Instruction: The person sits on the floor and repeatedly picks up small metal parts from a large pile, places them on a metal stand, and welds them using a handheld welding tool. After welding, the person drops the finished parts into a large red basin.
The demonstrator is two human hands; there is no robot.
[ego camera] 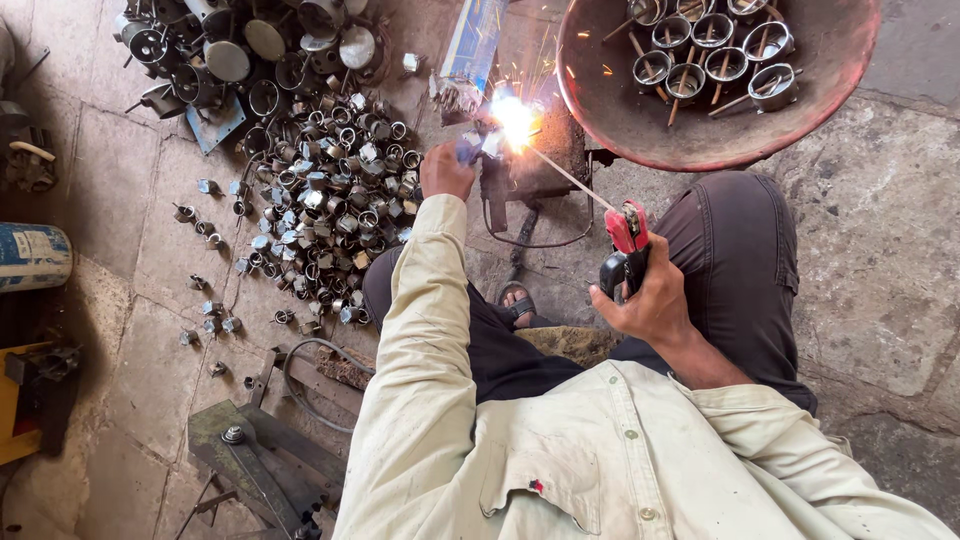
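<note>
My right hand [655,300] grips a red and black electrode holder [626,245]. Its thin welding rod [570,178] slants up and left to a bright arc [515,120] that throws sparks. My left hand [446,170] rests right beside the arc, closed on a small metal piece [470,148] that is mostly hidden by glare. Both sleeves are pale cream. Dark trousers cover my knees, and a sandalled foot [516,303] shows between them.
A heap of small metal rings and cups [335,195] lies to the left, with larger cups [250,50] above it. A round reddish pan [610,110] at top right holds several cups with rods. A dark cable [530,235], a blue canister [35,255] and a metal bracket [260,455] lie around.
</note>
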